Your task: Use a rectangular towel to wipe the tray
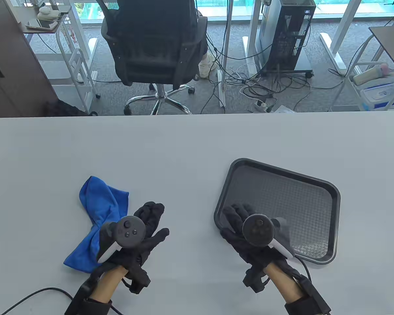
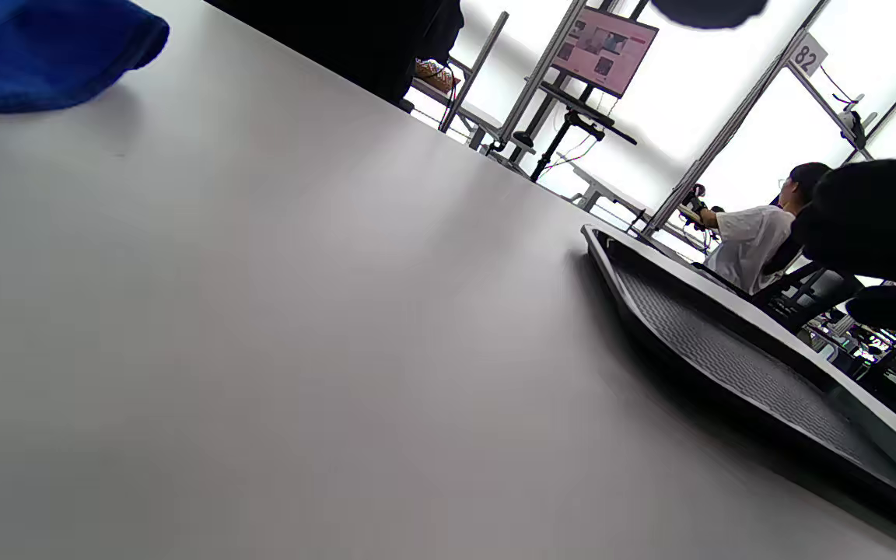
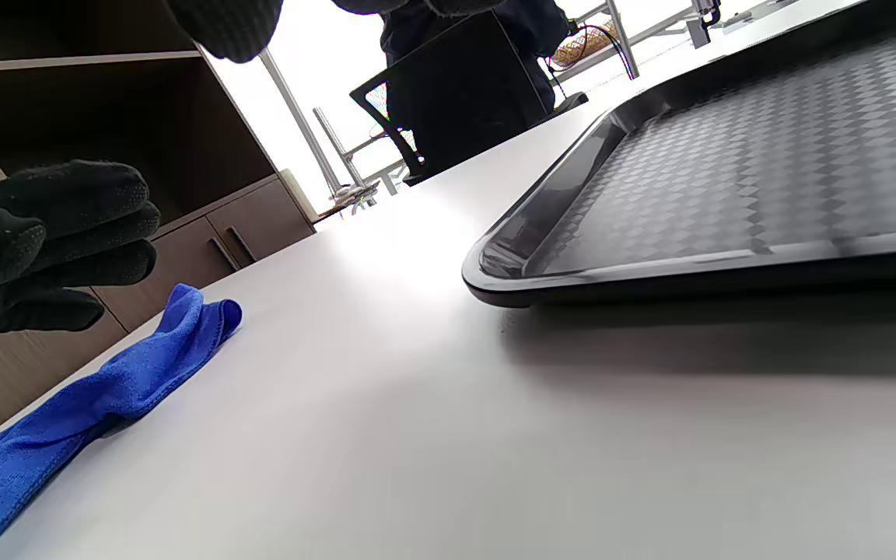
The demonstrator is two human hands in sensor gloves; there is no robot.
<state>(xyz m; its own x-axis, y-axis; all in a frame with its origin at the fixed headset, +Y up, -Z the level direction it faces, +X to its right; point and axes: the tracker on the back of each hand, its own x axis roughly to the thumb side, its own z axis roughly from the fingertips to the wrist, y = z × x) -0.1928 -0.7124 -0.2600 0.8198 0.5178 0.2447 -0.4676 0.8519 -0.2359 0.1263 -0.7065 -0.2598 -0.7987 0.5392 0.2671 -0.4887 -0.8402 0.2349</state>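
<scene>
A crumpled blue towel [image 1: 97, 210] lies on the white table at the near left; it also shows in the left wrist view [image 2: 36, 50] and the right wrist view [image 3: 106, 389]. A black textured tray [image 1: 292, 203] lies flat at the near right, also seen in the left wrist view [image 2: 728, 350] and the right wrist view [image 3: 728, 155]. My left hand [image 1: 152, 221] hovers open just right of the towel and holds nothing. My right hand [image 1: 238, 218] hovers open, fingers spread, over the tray's near left corner and holds nothing.
The white table [image 1: 184, 147] runs to its far edge at mid-frame. Behind it stand a black office chair [image 1: 157, 42], a computer tower [image 1: 289, 32] and loose cables on the floor. Glove cables trail off the table's near edge.
</scene>
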